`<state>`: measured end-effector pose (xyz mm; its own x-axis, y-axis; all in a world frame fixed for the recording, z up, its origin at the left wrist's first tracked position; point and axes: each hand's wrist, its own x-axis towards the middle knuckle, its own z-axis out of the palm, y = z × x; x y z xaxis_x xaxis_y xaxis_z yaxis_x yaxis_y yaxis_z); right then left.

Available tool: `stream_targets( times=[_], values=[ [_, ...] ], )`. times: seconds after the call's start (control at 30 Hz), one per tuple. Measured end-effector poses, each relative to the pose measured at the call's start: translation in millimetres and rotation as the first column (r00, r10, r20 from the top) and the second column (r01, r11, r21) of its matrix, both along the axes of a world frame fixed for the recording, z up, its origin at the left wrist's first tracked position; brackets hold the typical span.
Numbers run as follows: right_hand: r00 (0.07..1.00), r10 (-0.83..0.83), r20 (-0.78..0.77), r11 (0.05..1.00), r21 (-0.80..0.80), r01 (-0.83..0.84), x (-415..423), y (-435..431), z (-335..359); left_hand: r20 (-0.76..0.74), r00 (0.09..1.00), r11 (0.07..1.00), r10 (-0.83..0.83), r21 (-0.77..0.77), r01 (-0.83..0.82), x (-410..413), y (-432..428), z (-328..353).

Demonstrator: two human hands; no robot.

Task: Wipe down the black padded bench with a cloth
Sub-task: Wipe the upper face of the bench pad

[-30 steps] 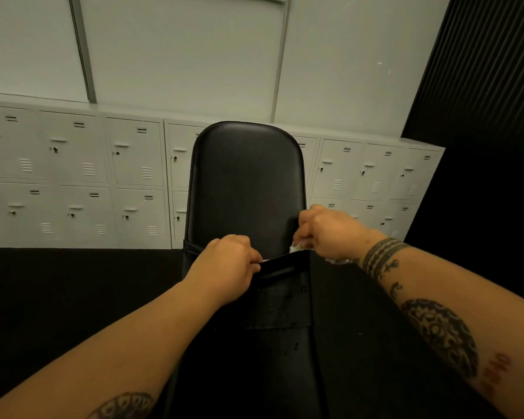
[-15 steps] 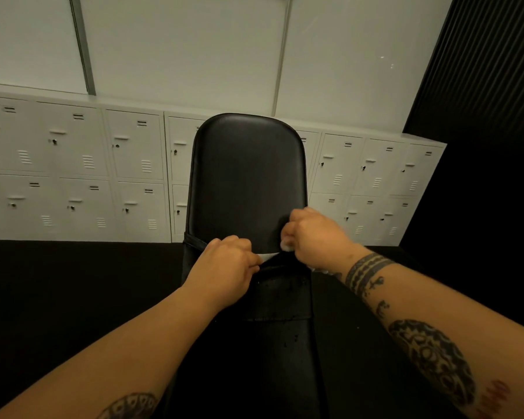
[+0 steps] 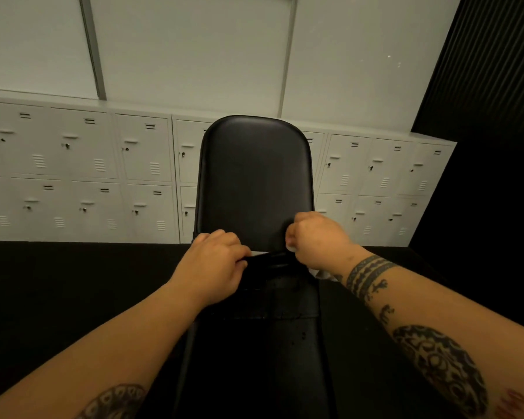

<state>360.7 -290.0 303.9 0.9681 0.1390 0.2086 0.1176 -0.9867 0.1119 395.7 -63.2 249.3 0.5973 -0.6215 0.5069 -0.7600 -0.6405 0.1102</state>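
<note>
While the cloth [image 3: 258,253] lay crosswise in the gap between backrest and seat of the black padded bench [image 3: 254,182], the left hand [image 3: 215,263] and the right hand [image 3: 318,241] each clutched one end.

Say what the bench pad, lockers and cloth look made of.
Bench pad: black vinyl or leather, likely; smooth with a soft sheen.
Lockers: painted sheet metal, it seems; pressed vents, keyed locks.
Cloth: white, thin, maybe fabric or paper; too little shows.
</note>
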Motion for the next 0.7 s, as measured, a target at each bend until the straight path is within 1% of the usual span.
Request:
stream_targets(
  times=[0.1,0.2,0.27,0.3,0.37,0.4,0.5,0.57,0.7],
  values=[
    [0.999,0.025,-0.031,1.0,-0.001,-0.025,7,23,0,0.046,0.999,1.0,-0.009,-0.015,0.01,6,23,-4],
    [0.998,0.027,-0.048,0.997,0.067,-0.024,11,41,-2,0.12,0.993,1.0,0.014,-0.016,-0.012,9,30,-16],
    [0.999,0.044,-0.005,0.986,0.158,-0.043,12,57,-4,0.132,0.991,0.998,0.031,-0.054,-0.024,10,30,-25],
    [0.999,0.04,0.018,0.972,0.229,-0.043,13,65,-6,0.132,0.991,0.997,0.031,-0.074,-0.022,10,30,-28],
    [1.0,-0.005,0.031,0.926,0.376,-0.007,14,70,-6,0.139,0.99,0.993,0.017,-0.114,-0.001,11,32,-31],
    [0.999,-0.033,0.027,0.913,0.409,0.02,14,66,-5,0.144,0.989,0.991,0.007,-0.133,0.012,11,31,-30],
    [0.994,-0.108,0.01,0.926,0.366,0.097,18,48,0,0.148,0.989,0.986,0.007,-0.168,0.018,10,30,-26],
    [0.993,-0.118,-0.011,0.931,0.347,0.114,21,49,4,0.098,0.995,0.977,0.023,-0.212,-0.001,8,30,-24],
    [0.998,-0.059,-0.03,0.904,0.423,0.066,32,84,2,0.019,1.0,0.961,0.01,-0.277,-0.005,8,37,-23]
  ],
)
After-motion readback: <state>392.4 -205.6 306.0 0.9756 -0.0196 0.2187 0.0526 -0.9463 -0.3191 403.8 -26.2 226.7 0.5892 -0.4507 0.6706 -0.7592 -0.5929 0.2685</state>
